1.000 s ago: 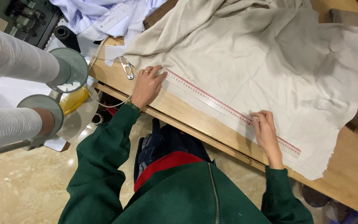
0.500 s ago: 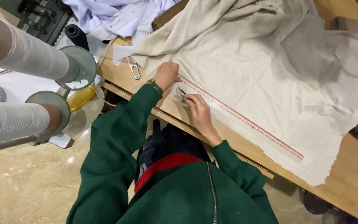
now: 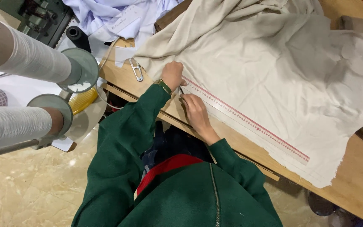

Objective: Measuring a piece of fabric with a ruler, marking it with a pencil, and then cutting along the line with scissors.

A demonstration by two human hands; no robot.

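Note:
A large beige cloth [image 3: 274,67] lies spread over a wooden table [image 3: 358,185]. Along its near edge lies a long clear ruler with red marks [image 3: 248,122]. My left hand [image 3: 173,75] presses down on the ruler's left end, fingers curled. Just beside it, my right hand [image 3: 192,111] pinches a small dark marking tool [image 3: 182,91] against the cloth at the ruler's edge. Both arms wear green sleeves.
Small metal thread snips [image 3: 137,71] lie on the table left of the cloth. Two big white thread cones [image 3: 26,59] stick out at the left, with a yellow spool [image 3: 82,100] below. Pale blue fabric [image 3: 106,17] and a green machine [image 3: 34,14] sit at the top left.
My right hand has come from the ruler's far right end to its left end, next to my left hand, and now holds the marking tool at the cloth.

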